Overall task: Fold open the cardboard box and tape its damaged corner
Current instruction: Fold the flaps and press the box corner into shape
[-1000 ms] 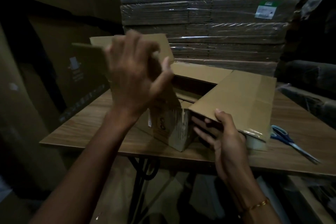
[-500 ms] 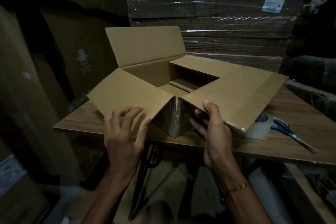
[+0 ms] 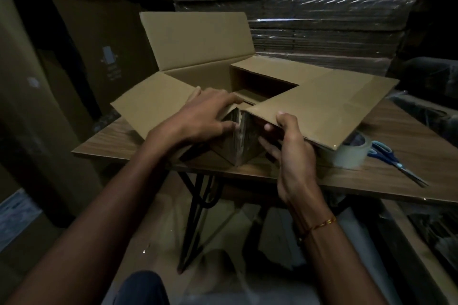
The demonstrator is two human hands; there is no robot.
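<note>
The cardboard box stands on the worktop, flaps spread outward. The left hand rests on the near corner, fingers extended. The right hand pinches the adjacent flap edge. A tape roll and scissors lie beyond the right grip.

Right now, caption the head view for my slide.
Both hands, left hand and right hand, at the open cardboard box's near corner; tape roll beside.
</note>
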